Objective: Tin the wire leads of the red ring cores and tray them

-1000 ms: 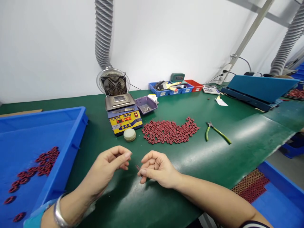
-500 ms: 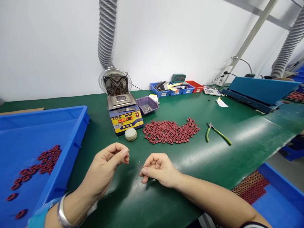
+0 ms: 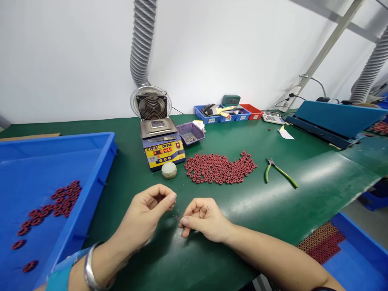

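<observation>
My right hand (image 3: 203,218) pinches a small bunch of thin wires (image 3: 177,218) between thumb and fingers, with a reddish bit showing at the fingertips. My left hand (image 3: 154,210) is closed in a pinch just left of and slightly above the wires. Whatever sits between its thumb and finger is too small to make out. Behind both hands, small red notched rings (image 3: 218,169) lie spread in a flat cluster on the green tabletop (image 3: 242,210). A round whitish tin (image 3: 169,170) stands between my left hand and the solder pot (image 3: 165,150).
A blue tray (image 3: 100,178) with several dark red wound rings stands at left. Green-handled cutters (image 3: 280,173) lie on the right. Behind are a purple dish (image 3: 191,133), blue bins (image 3: 210,119) and a red bin (image 3: 254,111). Another blue tray (image 3: 360,250) sits lower right.
My left hand has moved right, closer to the wires at my right hand's fingertips. My right hand keeps its pinch. The whole view has shifted slightly.
</observation>
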